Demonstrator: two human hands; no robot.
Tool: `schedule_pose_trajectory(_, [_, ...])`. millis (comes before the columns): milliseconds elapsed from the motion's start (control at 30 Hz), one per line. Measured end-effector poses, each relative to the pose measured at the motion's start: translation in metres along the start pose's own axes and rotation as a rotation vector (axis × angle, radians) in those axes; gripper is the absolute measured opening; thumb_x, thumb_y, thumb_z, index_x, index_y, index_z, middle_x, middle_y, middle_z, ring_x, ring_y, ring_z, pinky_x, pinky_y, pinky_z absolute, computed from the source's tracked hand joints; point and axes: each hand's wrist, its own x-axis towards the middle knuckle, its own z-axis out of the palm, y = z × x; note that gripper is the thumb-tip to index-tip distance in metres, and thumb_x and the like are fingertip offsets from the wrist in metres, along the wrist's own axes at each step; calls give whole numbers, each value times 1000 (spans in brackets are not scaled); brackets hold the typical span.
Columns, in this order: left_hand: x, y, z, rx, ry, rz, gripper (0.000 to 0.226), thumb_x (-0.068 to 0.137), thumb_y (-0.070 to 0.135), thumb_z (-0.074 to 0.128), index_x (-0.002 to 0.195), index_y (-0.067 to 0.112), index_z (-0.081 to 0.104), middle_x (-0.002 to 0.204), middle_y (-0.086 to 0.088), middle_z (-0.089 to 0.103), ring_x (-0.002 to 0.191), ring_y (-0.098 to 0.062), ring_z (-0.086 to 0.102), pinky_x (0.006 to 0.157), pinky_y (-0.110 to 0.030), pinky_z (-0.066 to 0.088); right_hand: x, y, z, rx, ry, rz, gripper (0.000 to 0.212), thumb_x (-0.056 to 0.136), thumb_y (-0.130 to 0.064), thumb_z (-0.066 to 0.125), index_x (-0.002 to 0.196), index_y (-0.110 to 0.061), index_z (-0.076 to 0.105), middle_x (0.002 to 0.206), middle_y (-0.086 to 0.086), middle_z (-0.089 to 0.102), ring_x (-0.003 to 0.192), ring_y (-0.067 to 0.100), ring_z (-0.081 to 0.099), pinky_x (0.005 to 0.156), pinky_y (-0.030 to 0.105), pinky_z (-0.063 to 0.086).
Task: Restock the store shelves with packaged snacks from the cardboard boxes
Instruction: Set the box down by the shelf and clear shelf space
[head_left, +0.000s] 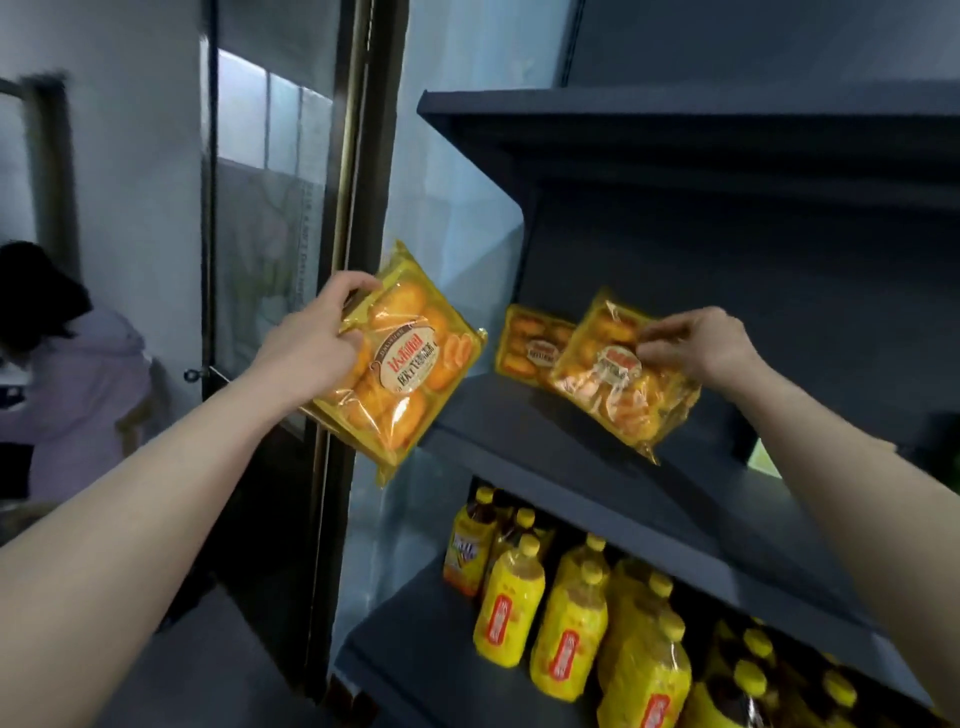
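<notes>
My left hand (317, 340) grips a yellow pack of small cakes (410, 364) by its upper left edge and holds it in the air, just left of the dark shelf unit. My right hand (696, 345) pinches a second yellow cake pack (618, 384) by its top right side; the pack leans tilted on the middle shelf (519, 415). A third, similar pack (530, 345) stands at the back of that shelf, behind and left of the second. No cardboard box is in view.
The shelf below holds several yellow-capped bottles (566, 623). An upper shelf (675, 119) hangs overhead. A glass door with a dark metal frame (358, 208) stands left of the unit. A person in a lilac top (78, 374) bends at the far left.
</notes>
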Motion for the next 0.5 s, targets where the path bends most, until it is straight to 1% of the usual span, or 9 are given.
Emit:
schedule_pose_trajectory(100, [31,12,24,-39,-14,-17,50,102,17,47,135,50,32,116,7,53,85,-20,64,74,-47,59,40,44,5,-150,-71,6,26,82,-28,82,108,-26,77,114,-2,68,108,17,59,96,30,44])
schedule_pose_trajectory(167, [49,20,38,-43,-26,-21,49,102,16,47,136,49,32,113,7,54,86,-19,63,75,-47,59,62,71,9,-226,-133,-4,22,83,-29,80,105,-30,76,122,-3,69,114,19,60,102,32,44])
schedule_pose_trajectory(200, [57,23,44,-40,-31,-24,49,102,16,47,136,48,32,111,6,54,86,-19,63,75,-46,59,72,82,11,-217,-154,-3,20,84,-28,80,103,-32,76,125,-3,68,117,20,59,105,33,44])
schedule_pose_trajectory(267, [72,31,56,-38,-43,-29,49,102,14,47,137,45,33,109,5,56,87,-20,63,77,-49,59,88,94,16,-125,-175,-28,18,84,-27,80,101,-34,78,124,-6,67,117,17,56,108,32,42])
schedule_pose_trajectory(333, [84,35,66,-46,-59,-32,49,100,14,50,135,45,34,105,6,60,86,-22,67,77,-51,59,104,94,24,-12,-189,-83,18,83,-29,81,99,-37,78,121,-10,65,116,12,53,107,30,40])
schedule_pose_trajectory(433, [97,35,80,-40,-83,-39,50,97,15,54,134,43,35,103,1,67,80,-25,71,75,-52,60,130,77,47,110,-224,-150,19,82,-32,82,99,-38,78,117,-13,63,113,10,52,101,27,41])
schedule_pose_trajectory(500, [105,33,89,-26,-85,-56,47,97,18,55,133,41,34,103,-2,70,80,-25,72,75,-52,60,148,60,72,180,-246,-177,19,82,-31,81,99,-38,77,119,-12,63,112,10,53,97,25,42])
